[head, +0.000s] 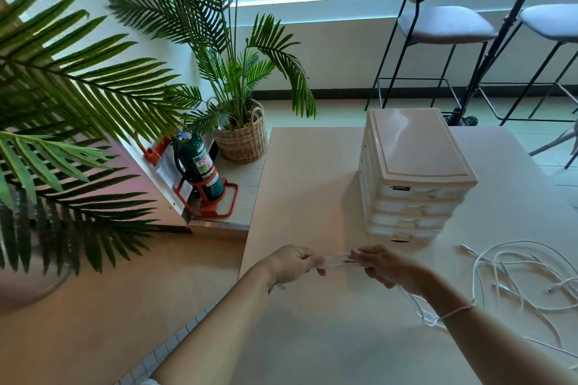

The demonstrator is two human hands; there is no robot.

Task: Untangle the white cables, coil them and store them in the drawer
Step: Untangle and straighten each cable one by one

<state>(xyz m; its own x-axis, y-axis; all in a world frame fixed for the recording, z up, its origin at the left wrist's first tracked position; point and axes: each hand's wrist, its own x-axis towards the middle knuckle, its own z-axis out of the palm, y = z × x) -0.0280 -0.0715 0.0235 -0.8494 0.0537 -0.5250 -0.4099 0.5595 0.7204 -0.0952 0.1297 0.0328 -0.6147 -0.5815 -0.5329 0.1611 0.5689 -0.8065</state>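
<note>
Holding one cable tight between both hands, you keep it above the table, near its front edge. Your left hand pinches one end of the stretch and your right hand curls round the other, so both are clamped on it. I think you pull it straight like this so it can be wound into a neat loop. More of it hangs down from your right hand.

The other cables lie in a loose, messy pile on the table to your right, well apart from your hands. They look knotted, so they may catch when you pull.

The drawers stand just behind your hands. All of them look closed, so one must be opened before anything goes in. A plant, a fire bottle and chairs stand off the table and are not in your way.
</note>
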